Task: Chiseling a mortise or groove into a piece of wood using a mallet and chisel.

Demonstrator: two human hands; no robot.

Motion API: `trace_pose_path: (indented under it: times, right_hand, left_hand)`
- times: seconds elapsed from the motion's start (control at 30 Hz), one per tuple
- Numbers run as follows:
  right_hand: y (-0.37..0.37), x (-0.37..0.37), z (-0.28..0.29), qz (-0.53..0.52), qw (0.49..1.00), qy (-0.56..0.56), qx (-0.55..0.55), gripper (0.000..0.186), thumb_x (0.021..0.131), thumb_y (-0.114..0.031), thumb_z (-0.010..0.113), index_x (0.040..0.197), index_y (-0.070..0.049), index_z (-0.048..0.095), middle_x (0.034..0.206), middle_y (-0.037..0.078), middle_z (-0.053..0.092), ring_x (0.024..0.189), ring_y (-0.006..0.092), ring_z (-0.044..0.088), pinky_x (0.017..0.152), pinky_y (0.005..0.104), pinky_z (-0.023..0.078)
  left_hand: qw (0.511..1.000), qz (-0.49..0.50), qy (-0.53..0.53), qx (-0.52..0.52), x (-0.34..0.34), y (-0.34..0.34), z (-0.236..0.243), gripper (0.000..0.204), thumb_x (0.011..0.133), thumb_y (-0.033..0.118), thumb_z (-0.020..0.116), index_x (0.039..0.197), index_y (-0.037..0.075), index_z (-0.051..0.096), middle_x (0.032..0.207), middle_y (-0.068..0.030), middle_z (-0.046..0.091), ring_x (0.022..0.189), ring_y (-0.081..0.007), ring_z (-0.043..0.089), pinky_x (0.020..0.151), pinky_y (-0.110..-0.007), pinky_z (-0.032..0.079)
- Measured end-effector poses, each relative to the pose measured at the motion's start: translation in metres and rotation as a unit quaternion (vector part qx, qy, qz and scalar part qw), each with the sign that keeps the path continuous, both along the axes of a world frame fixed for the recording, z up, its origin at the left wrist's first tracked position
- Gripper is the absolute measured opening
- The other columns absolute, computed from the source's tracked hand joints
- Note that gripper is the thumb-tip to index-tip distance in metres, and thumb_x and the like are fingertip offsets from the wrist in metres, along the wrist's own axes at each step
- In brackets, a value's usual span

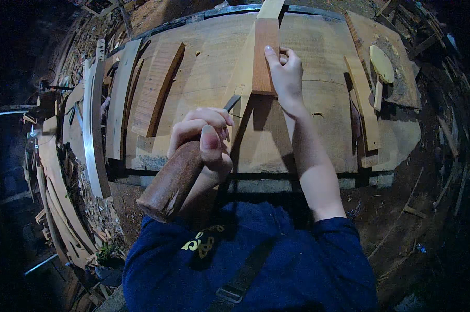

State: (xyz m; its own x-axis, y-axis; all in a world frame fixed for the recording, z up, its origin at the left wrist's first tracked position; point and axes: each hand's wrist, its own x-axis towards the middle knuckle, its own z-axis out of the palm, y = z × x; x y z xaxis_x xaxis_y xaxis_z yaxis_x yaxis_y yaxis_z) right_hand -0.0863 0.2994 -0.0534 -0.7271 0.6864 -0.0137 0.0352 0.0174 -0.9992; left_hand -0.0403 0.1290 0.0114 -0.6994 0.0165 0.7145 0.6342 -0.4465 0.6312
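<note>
My left hand (203, 138) is wrapped round the thick brown wooden handle of a chisel (172, 182), its thumb lying along the handle. The flat dark steel blade points away from me, with its tip at a pale wooden strip (240, 93) near some thin marked lines. Farther off, my right hand (287, 70) grips a reddish-brown wooden block (265, 57), thumb on its upper face and fingers bent at its right side. That block lies over the pale strip, which runs on beyond its far end.
A broad wooden work board (214, 52) lies under everything. Planks (159, 88) rest on its left part, beside a long metal-edged strip (93, 125). On the right are more strips (364, 104) and a mallet-like wooden piece (381, 65). Scrap wood (63, 192) is heaped at the left.
</note>
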Motion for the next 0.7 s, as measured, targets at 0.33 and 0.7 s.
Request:
trace_pose_path:
  times: [0.33, 0.7]
  right_hand:
    - [0.001, 0.001, 0.000, -0.002, 1.000, -0.005, 0.004, 0.041, 0.091, -0.030, 0.065, 0.108, 0.007, 0.057, 0.090, 0.013, 0.070, 0.078, 0.0135, 0.065, 0.070, 0.0276, 0.050]
    - [0.001, -0.008, -0.013, -0.034, 0.999, 0.008, 0.003, 0.043, 0.087, -0.031, 0.068, 0.106, 0.006, 0.059, 0.085, 0.016, 0.070, 0.075, 0.0201, 0.068, 0.069, 0.0329, 0.051]
  left_hand:
    - [0.997, -0.004, -0.024, -0.080, 0.002, -0.007, 0.006, 0.026, 0.095, 0.023, 0.053, 0.085, 0.001, 0.045, 0.068, -0.0099, 0.053, 0.062, -0.0161, 0.053, 0.066, -0.031, 0.049]
    - [0.979, -0.053, -0.174, -0.096, -0.031, 0.016, 0.045, 0.027, 0.089, 0.022, 0.056, 0.099, -0.002, 0.049, 0.077, -0.0068, 0.050, 0.070, -0.0173, 0.051, 0.077, -0.036, 0.047]
